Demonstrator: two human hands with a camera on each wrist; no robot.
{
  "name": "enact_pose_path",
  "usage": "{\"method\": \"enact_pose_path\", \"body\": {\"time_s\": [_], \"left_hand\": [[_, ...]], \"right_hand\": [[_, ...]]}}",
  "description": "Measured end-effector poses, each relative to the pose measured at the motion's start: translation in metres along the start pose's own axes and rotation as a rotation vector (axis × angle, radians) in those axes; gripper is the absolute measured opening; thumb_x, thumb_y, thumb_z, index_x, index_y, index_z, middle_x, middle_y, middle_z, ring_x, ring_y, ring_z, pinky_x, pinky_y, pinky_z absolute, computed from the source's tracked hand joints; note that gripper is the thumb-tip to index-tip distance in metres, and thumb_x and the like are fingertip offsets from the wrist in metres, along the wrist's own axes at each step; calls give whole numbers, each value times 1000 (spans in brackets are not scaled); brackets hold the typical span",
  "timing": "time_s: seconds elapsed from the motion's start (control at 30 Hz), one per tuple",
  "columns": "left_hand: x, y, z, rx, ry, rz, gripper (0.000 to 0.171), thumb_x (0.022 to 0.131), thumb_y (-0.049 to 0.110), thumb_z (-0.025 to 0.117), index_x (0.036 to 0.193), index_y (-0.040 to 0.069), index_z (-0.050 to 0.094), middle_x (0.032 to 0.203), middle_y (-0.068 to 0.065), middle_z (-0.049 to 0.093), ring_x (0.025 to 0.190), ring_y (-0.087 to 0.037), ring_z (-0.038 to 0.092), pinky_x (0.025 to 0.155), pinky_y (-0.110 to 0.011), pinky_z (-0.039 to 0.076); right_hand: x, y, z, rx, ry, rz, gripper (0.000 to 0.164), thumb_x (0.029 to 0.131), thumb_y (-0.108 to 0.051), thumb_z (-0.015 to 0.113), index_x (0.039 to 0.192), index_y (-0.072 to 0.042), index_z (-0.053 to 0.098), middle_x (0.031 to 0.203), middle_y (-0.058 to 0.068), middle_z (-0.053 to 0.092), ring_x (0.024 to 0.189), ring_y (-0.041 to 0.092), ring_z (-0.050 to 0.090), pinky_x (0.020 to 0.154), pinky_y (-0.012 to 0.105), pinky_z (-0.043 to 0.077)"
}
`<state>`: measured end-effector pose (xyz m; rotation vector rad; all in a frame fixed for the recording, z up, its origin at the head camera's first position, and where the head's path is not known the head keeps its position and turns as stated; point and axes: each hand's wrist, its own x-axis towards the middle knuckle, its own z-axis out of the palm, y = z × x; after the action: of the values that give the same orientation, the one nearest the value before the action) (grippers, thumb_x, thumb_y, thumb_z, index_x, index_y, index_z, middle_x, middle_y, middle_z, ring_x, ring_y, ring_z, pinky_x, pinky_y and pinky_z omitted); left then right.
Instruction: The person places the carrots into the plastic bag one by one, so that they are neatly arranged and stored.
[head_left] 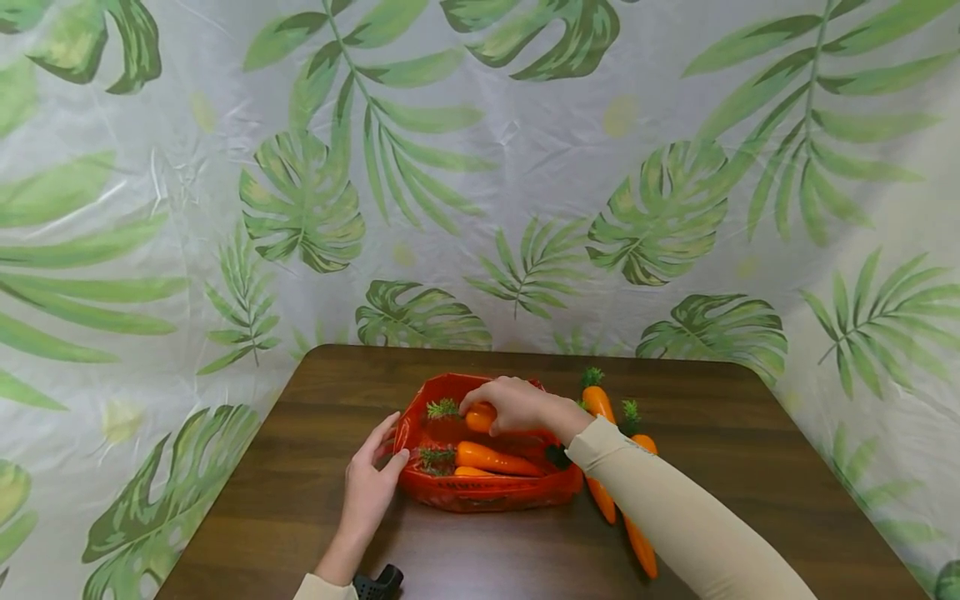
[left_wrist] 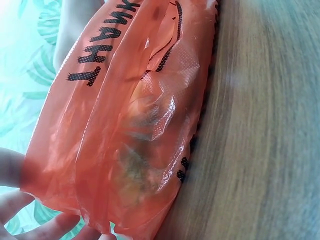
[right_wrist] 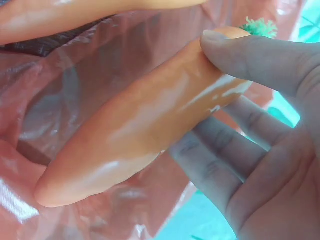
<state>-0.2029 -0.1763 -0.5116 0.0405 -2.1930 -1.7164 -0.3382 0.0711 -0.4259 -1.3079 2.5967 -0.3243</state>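
A red plastic bag [head_left: 487, 498] with dark lettering lies spread with its mouth up in the head view. My right hand [head_left: 517, 404] grips an orange carrot [right_wrist: 135, 115] over the bag's opening, thumb on top and fingers beneath near the leafy end. Its green tuft [head_left: 442, 408] points left in the head view. At the bag's left rim, my left hand [head_left: 371, 479] holds the plastic edge between thumb and fingers. Inside the bag lie a carrot [head_left: 498, 459] and part of another beneath it. In the left wrist view the bag's wall [left_wrist: 95, 125] hides most of the contents.
Right of the bag, carrots lie on the brown wooden table [head_left: 720, 433], one farther back [head_left: 597, 402] and one nearer [head_left: 640, 546], partly under the right sleeve [head_left: 675, 508]. Behind the table hangs a leaf-patterned sheet [head_left: 525, 167]. A black device [head_left: 381, 582] sits by the left wrist.
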Motion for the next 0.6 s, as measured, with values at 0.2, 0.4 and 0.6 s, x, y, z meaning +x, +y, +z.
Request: {"method": "enact_pose_path", "body": {"time_s": [0.2, 0.4, 0.6], "left_hand": [[-1, 2, 1, 1, -2, 9, 55, 91, 1, 71, 141, 21, 60, 133, -11, 63, 113, -32, 64, 87, -39, 58], [-1, 2, 0, -2, 4, 8, 55, 91, 0, 71, 142, 18, 60, 132, -12, 63, 113, -32, 65, 85, -38, 58], [-1, 2, 0, -2, -3, -4, 55, 91, 0, 70, 142, 19, 59, 134, -13, 62, 113, -34, 64, 84, -38, 59]], "right_hand": [[6, 2, 11, 25, -41, -12, 53, 83, -2, 79, 128, -26, 68, 127, -11, 64, 97, 10, 58, 84, 27, 51], [11, 2, 17, 43, -65, -25, 50, 83, -1, 78, 126, -25, 69, 123, -10, 65, 82, 13, 53, 67, 25, 46], [17, 5, 23, 48, -86, -34, 51, 85, 0, 75, 128, -27, 69, 118, -12, 65, 78, 11, 52, 64, 23, 44]]}}
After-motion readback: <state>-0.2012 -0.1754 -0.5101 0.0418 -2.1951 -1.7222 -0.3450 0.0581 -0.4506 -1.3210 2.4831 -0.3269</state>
